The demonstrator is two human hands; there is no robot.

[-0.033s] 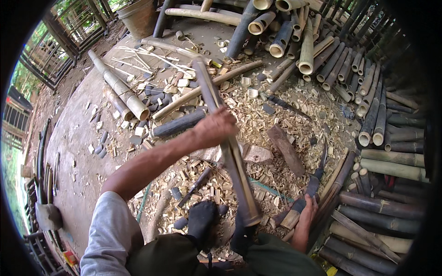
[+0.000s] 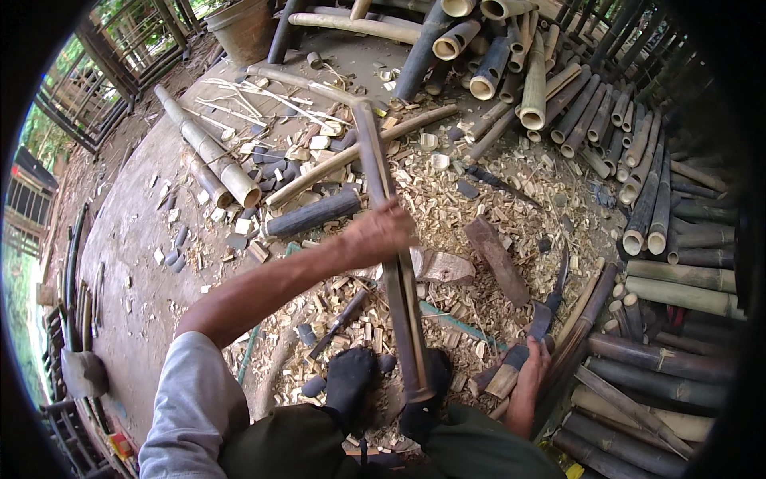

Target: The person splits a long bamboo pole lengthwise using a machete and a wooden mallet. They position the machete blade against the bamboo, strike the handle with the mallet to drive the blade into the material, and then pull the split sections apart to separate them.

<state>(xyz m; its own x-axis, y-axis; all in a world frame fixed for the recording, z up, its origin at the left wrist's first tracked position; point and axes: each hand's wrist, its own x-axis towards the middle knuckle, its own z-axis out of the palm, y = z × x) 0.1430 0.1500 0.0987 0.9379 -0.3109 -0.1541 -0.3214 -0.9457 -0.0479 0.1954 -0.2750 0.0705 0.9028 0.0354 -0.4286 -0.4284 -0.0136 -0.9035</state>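
Note:
My left hand (image 2: 383, 231), slightly blurred, is closed around the middle of a long split bamboo piece (image 2: 404, 331). Dark skin and a pale split edge show along its length. It slants across the view, its lower end close to my dark-socked feet (image 2: 353, 377). My right hand (image 2: 530, 385), low on the right, grips the thick wooden handle of a machete (image 2: 507, 373). A dark band wraps the handle, and the dark blade points away from me. Behind the bamboo lies a pale wood block (image 2: 445, 267), with a reddish-brown log (image 2: 496, 259) to its right.
Wood chips (image 2: 455, 199) litter the ground. A dark-handled tool (image 2: 339, 321) lies left of the bamboo. Cut poles (image 2: 219, 172) rest at the far left. Stacked bamboo (image 2: 662, 351) lines the right side, and more bamboo tubes (image 2: 532, 96) pile up at the back beside a pot (image 2: 241, 33).
The split bamboo in my left hand has swung a little: its far end moved right and its near end left, so it stands straighter in view. My right hand stays about where it was.

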